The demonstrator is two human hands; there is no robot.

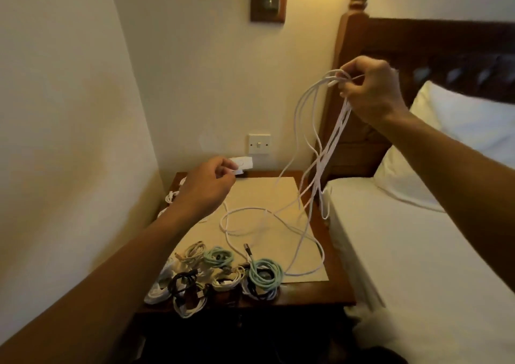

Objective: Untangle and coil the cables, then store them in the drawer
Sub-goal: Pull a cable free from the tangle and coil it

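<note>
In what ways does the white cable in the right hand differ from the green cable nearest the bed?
The white cable hangs from the right hand in loose, tangled loops; the green cable is wound into a tight coil. The white cable is partly lifted; the green cable lies wholly on the nightstand. Both are thin, flexible cords.

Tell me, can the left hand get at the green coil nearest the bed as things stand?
Probably yes. The left hand is above the nightstand with nothing between it and the green coil, but its fingers pinch a small white piece, so it would need to release that first.
</note>
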